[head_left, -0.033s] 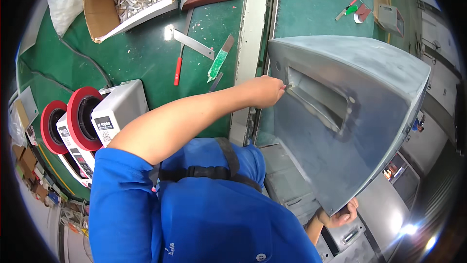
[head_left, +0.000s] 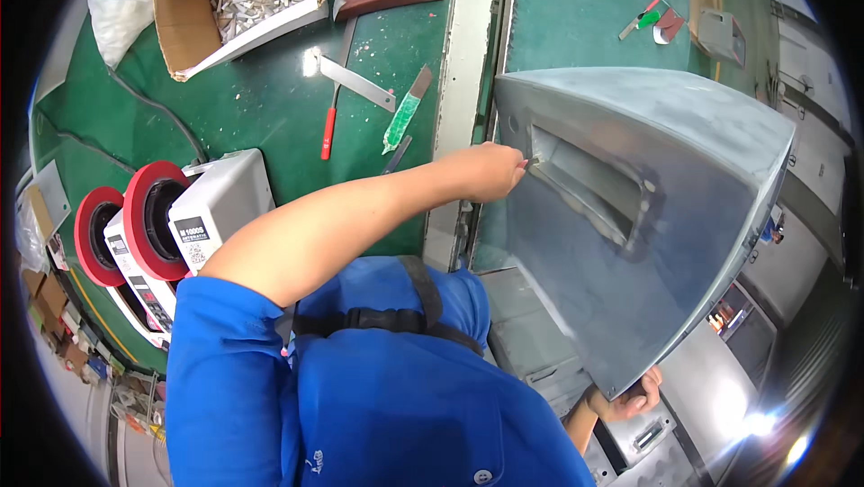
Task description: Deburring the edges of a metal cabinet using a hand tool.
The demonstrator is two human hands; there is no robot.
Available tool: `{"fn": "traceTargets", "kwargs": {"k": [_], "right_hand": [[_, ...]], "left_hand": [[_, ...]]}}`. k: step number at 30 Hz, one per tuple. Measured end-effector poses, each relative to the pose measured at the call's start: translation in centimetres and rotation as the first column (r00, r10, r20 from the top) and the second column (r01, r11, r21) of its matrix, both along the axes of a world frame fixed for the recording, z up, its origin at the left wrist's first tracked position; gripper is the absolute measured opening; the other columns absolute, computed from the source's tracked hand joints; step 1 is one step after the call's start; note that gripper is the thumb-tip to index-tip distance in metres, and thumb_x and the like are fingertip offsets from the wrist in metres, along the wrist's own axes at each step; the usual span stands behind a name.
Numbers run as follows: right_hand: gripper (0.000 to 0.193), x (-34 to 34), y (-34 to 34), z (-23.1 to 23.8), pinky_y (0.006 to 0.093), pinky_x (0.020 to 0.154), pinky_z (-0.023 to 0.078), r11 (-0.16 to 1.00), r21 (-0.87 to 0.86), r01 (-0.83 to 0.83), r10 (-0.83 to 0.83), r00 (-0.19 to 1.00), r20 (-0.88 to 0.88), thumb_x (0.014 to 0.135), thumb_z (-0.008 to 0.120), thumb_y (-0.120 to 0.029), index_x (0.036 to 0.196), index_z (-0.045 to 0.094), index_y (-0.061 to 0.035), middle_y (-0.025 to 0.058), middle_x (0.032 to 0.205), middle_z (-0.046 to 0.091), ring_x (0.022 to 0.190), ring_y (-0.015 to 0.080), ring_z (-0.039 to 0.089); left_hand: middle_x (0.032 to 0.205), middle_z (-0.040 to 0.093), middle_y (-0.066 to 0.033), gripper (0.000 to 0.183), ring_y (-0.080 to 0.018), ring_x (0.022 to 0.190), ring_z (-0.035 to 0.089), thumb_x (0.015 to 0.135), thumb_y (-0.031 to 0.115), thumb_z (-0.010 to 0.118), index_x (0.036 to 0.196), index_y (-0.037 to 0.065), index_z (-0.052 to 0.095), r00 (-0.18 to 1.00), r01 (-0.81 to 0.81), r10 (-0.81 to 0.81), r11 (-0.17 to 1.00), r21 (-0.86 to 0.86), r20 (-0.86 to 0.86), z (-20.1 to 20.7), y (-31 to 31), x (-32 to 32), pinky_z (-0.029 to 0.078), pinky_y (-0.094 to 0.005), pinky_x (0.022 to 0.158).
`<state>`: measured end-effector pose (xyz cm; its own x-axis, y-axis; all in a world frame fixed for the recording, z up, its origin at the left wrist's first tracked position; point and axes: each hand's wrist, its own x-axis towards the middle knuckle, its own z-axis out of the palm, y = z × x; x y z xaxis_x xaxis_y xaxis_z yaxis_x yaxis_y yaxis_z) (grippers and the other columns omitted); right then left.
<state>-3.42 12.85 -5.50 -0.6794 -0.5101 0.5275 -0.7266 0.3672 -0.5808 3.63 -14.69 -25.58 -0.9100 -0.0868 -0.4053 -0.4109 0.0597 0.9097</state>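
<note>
Two hands on tilted metal housing point(head_left: 666, 244); left hand point(head_left: 490, 172) fingers pinched at slot, right hand point(head_left: 625, 401) fingers clamped on lower corner

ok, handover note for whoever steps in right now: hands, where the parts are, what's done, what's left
Left hand: at the left end of the rectangular recess in the grey metal housing, fingers pinched on something small at its edge; too small to tell what.
Right hand: gripping the housing's lower corner, propping it tilted on the bench.
On the green mat: a cardboard box of small metal pieces, a red-handled tool, a steel ruler and a green-handled scraper. Two tape dispensers sit at the left.
Done: housing in position. Left: the work at the recess edge looks unfinished.
</note>
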Motion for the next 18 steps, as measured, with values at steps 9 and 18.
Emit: {"fn": "traceTargets", "kwargs": {"k": [9,18], "right_hand": [[0.027,-0.1,0.9,0.3,0.0358,0.075,0.036,0.999,0.024,-0.041,0.039,0.997,0.067,0.084,0.033,-0.027,0.089,0.043,-0.0025,0.0123,0.08,0.042,0.081,0.0215,0.041],[0.026,-0.2,0.9,0.3,0.0376,0.078,0.036,0.995,0.078,-0.055,0.051,0.997,0.05,0.083,0.032,-0.026,0.091,0.044,-0.0036,0.012,0.085,0.042,0.085,0.0221,0.041]], "left_hand": [[0.065,0.053,-0.0191,0.029,-0.0352,0.064,0.053,0.085,0.027,0.041,0.078,-0.001,0.049,0.994,-0.1,0.108,0.971,0.217,-0.022,-0.5,-0.8,1.0,0.04,-0.04,0.057],[0.071,0.055,-0.0213,0.028,-0.0387,0.067,0.053,0.085,0.025,0.039,0.081,-0.001,0.049,0.993,-0.101,0.101,0.995,-0.003,-0.066,-0.5,1.1,0.6,0.041,-0.0451,0.06]]}}
